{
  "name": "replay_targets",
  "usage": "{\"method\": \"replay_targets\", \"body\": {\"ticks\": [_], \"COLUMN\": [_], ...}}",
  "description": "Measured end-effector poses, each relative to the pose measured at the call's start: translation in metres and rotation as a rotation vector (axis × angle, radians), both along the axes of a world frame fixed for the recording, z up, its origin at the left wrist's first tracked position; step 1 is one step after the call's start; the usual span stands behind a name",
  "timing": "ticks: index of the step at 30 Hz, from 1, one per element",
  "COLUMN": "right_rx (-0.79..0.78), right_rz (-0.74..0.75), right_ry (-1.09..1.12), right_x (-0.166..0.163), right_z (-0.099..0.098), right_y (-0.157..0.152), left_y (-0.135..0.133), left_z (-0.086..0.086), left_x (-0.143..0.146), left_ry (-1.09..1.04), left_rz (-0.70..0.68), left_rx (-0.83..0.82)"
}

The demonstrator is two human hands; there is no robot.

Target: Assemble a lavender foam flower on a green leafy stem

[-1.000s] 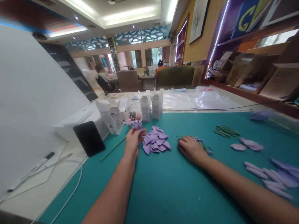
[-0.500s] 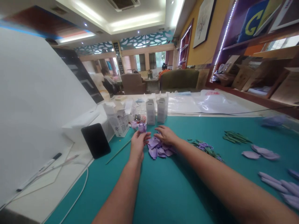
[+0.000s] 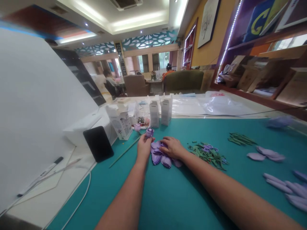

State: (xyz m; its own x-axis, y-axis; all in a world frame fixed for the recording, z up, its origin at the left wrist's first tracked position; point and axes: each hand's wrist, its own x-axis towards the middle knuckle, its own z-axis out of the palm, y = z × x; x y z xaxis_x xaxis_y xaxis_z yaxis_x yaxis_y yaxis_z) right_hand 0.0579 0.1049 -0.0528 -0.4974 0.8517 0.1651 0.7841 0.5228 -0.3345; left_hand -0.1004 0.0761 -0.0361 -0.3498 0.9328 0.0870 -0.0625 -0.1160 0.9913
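Observation:
My left hand (image 3: 144,148) is closed around a small purple paper flower bud (image 3: 149,132), held just above the teal mat (image 3: 182,191). My right hand (image 3: 172,147) lies palm down on a heap of purple paper petals (image 3: 160,156), fingers curled into the pile; whether a petal is pinched between them is hidden. A thin wooden stick (image 3: 123,152) lies on the mat left of my left hand.
Green leaf and purple scraps (image 3: 209,152) lie right of the petals, with green strips (image 3: 240,139) and more purple petals (image 3: 268,152) farther right. White cartons (image 3: 161,110) and a black phone (image 3: 98,143) stand at the mat's far left. People sit in the background.
My right hand left the green scrap pile and moved left onto the purple petal heap, then settled lower on it. My left hand kept holding the bud, shifting slightly right.

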Motion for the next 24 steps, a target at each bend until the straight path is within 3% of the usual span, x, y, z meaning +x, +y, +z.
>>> {"method": "replay_targets", "body": {"ticks": [6,12,18,24], "right_rx": [0.009,0.030,0.016,-0.057], "right_rz": [-0.005,-0.005,-0.100,-0.142], "right_ry": [0.071,0.199,0.214,0.063], "right_x": [-0.001,0.022,0.065,0.077], "right_z": [-0.003,0.016,0.034,0.036], "right_y": [-0.016,-0.018,-0.030,-0.061], "left_y": [0.006,0.004,-0.003,-0.008], "left_z": [-0.014,-0.019,-0.016,-0.007], "left_x": [0.006,0.013,0.022,0.023], "left_ry": [0.158,0.213,0.214,0.188], "left_rz": [-0.080,-0.131,-0.139,-0.119], "left_rx": [-0.008,-0.014,-0.014,-0.001]}}
